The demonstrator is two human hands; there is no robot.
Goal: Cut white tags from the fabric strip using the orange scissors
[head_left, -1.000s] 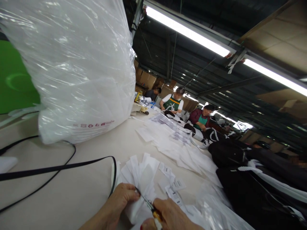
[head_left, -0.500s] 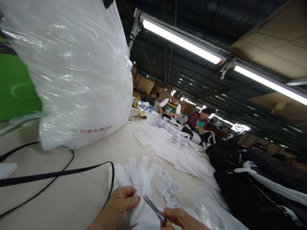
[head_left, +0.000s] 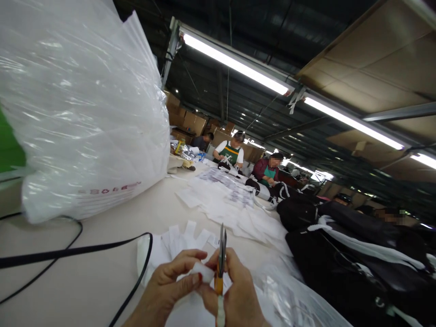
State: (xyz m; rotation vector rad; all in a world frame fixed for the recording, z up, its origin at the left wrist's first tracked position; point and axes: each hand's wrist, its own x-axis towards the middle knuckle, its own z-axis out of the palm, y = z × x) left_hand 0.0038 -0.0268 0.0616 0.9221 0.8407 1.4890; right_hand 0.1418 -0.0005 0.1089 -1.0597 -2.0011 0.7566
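Two hands meet low over the bench [head_left: 102, 272]: the left hand [head_left: 170, 284] pinches a white label [head_left: 203, 272] just left of the right hand [head_left: 235, 295], which grips snips [head_left: 222, 254] with blades upright and pressed together.

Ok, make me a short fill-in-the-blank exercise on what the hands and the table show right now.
1. The right hand holds small ____ with blades pointing up.
2. The left hand pinches a small ____ label.
3. The big clear plastic bag stands to the ____ of the hands.

Missing words: scissors; white; left
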